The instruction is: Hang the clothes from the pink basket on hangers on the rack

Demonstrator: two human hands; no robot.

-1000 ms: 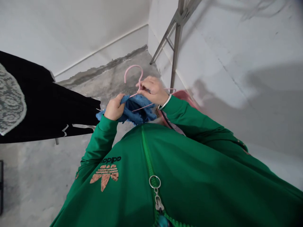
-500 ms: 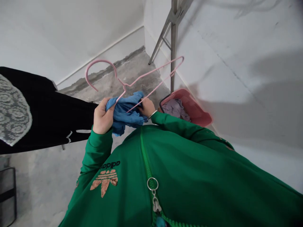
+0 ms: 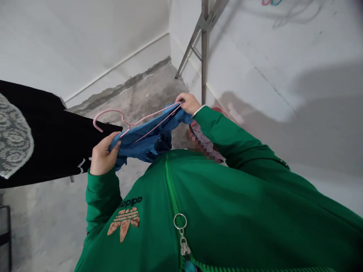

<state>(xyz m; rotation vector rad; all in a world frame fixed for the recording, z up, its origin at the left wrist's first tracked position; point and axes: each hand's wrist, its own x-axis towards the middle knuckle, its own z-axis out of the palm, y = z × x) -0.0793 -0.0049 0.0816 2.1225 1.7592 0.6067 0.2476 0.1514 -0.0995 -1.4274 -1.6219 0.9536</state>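
Observation:
A blue garment (image 3: 147,141) is stretched between my two hands, in front of my green zipped jacket (image 3: 215,204). A thin pink wire hanger (image 3: 124,121) lies along the top of the garment, its hook pointing left. My left hand (image 3: 102,158) grips the garment's left end, fingers closed on the cloth. My right hand (image 3: 187,102) pinches the garment's right end together with the far end of the hanger.
A black garment with white lace (image 3: 36,132) hangs at the left. A metal rack leg (image 3: 203,56) stands in the corner by the white wall. A pink basket's rim (image 3: 219,110) shows just behind my right arm. Bare concrete floor (image 3: 42,219) lies below.
My hands have moved apart, spreading the bunched blue garment out. The hanger has come down from an upright tilt and now lies along the garment. My right arm now hides most of the pink basket.

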